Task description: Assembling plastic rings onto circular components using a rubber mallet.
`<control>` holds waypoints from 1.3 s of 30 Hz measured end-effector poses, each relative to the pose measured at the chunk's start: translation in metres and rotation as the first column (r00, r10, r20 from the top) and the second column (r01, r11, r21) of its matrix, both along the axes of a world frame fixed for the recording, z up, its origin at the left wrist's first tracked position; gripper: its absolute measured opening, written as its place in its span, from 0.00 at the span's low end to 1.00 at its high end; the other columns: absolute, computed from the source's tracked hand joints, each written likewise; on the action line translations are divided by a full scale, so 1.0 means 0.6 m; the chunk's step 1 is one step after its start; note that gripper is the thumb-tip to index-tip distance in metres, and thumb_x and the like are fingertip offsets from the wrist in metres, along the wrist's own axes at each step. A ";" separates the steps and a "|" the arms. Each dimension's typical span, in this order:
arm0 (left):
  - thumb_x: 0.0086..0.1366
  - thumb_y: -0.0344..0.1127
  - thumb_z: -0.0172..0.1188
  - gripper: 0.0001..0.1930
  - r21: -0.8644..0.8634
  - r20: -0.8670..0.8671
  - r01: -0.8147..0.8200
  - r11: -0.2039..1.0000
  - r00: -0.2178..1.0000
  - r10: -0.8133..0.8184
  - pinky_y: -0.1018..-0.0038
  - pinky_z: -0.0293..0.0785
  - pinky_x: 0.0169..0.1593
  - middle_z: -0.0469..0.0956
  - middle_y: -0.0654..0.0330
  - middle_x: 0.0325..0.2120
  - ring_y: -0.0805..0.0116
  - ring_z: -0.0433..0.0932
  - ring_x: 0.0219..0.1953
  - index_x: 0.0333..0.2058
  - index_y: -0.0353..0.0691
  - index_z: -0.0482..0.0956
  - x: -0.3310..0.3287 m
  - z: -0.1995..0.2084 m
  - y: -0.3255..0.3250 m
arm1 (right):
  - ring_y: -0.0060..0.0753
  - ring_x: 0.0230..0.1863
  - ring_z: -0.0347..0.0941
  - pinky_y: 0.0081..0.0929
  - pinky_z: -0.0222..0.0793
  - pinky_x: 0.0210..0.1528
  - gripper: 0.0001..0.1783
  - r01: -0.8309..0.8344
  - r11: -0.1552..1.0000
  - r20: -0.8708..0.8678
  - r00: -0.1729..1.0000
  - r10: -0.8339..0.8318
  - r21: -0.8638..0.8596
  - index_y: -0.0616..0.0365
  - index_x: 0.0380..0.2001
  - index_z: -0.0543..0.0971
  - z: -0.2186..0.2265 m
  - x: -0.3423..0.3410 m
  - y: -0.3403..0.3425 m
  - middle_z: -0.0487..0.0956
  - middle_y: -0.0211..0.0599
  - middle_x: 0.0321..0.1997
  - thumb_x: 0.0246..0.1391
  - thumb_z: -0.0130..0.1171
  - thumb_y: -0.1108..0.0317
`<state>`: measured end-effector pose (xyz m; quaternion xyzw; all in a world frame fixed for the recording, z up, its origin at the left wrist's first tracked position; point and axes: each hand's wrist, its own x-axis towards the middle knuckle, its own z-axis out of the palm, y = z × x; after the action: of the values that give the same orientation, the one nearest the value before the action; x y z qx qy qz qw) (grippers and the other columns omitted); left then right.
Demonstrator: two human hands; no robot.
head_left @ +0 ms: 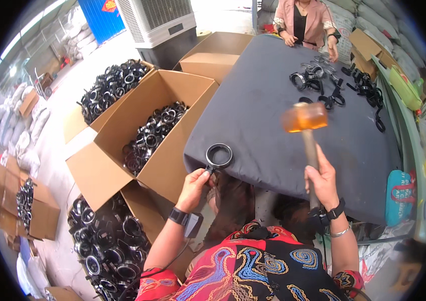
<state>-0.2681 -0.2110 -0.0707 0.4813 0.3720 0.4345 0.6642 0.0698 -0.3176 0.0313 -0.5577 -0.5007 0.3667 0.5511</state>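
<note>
Between the fingers of my left hand (194,188) is a black ring-shaped part (219,166) with a silvery inner rim, pinched by its short stem. The ring lies flat at the near left edge of a table covered in grey cloth (253,115). My right hand (323,181) is wrapped around the wooden handle of a mallet (305,118). Its amber, see-through head is raised above the table, to the right of the ring, and slightly smeared by motion. Farther back on the cloth lie loose black and silvery rings (303,80).
An open carton (178,173) with many ring parts stands left of the table; another heap (115,85) lies behind it and more parts (107,246) lie nearer me. Across the table stands a person in pink (315,22). A teal bag (398,195) hangs at right.
</note>
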 end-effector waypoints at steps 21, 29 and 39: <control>0.68 0.38 0.56 0.11 0.025 0.070 -0.058 0.998 0.996 0.056 0.78 0.72 0.38 0.78 0.62 0.25 0.75 0.75 0.29 0.30 0.37 0.77 0.033 -0.058 0.009 | 0.10 0.20 0.63 0.15 0.66 0.18 0.39 -0.218 0.975 0.057 0.974 0.221 -0.055 0.43 0.71 0.51 0.077 -0.130 0.124 0.69 0.20 0.27 0.59 0.53 0.72; 0.67 0.37 0.57 0.12 -0.024 0.039 -0.068 0.997 0.997 0.069 0.76 0.72 0.37 0.77 0.62 0.23 0.75 0.75 0.28 0.28 0.35 0.77 0.037 -0.054 0.010 | 0.13 0.17 0.63 0.15 0.67 0.20 0.39 -0.249 0.909 0.023 0.962 0.272 -0.333 0.41 0.71 0.50 -0.014 -0.127 0.073 0.70 0.23 0.24 0.59 0.50 0.73; 0.67 0.37 0.56 0.11 -0.008 0.109 -0.063 0.998 0.992 0.064 0.78 0.71 0.36 0.78 0.64 0.24 0.76 0.75 0.29 0.28 0.37 0.77 0.044 -0.035 0.012 | 0.55 0.53 0.74 0.37 0.70 0.55 0.39 -0.320 0.947 0.541 0.799 0.262 0.013 0.55 0.68 0.56 -0.066 -0.121 0.015 0.73 0.58 0.56 0.53 0.57 0.74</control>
<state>-0.2414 -0.2038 -0.0914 0.4431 0.3511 0.4804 0.6705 -0.0026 -0.3086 -0.0081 -0.5244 -0.7318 0.2511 0.3556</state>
